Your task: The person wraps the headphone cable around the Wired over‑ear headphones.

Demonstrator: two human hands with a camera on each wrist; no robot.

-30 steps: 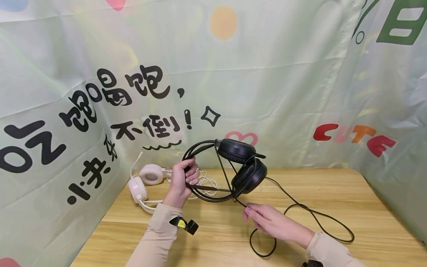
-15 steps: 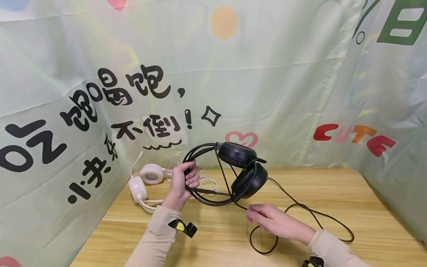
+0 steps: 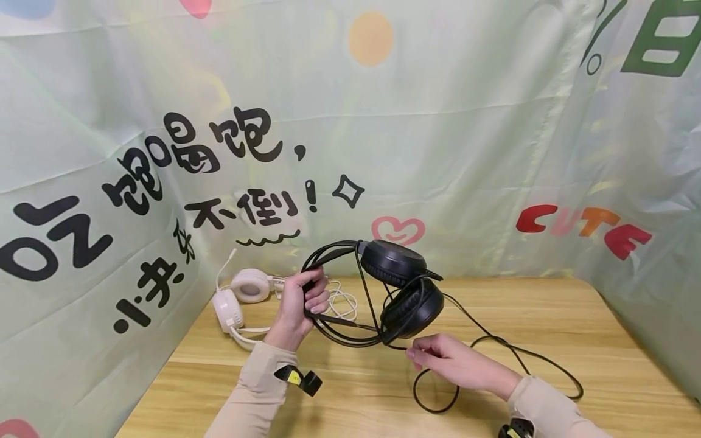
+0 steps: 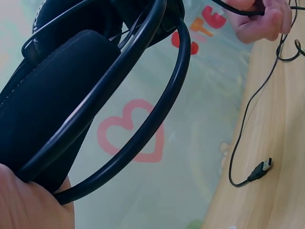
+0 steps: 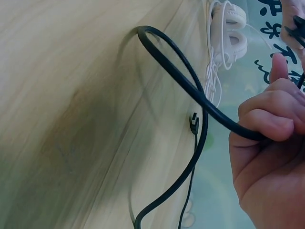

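Black over-ear headphones [image 3: 413,307] are held up above the table, tilted with the ear cups toward the right. My left hand [image 3: 303,301] grips them by the headband, fingers curled round its padded band and thin outer bows. From the lower ear cup a black cable [image 3: 395,347] runs to my right hand [image 3: 454,360], which pinches it between thumb and fingers. In the right wrist view the cable [image 5: 176,78] loops out from under the curled fingers. A black USB plug [image 4: 261,169] at the cable's end lies on the wood in the left wrist view.
White headphones [image 3: 227,310] with a thin microphone boom and a tangled white cable [image 3: 344,302] lie at the table's back left. More black cable [image 3: 542,358] trails in loops across the right side of the wooden table [image 3: 619,340]. Printed cloth [image 3: 465,152] walls the table behind and at both sides.
The black headphones in my left hand have come down a little. My right hand has shifted slightly right and down, still pinching the cable. The white headphones stay put.
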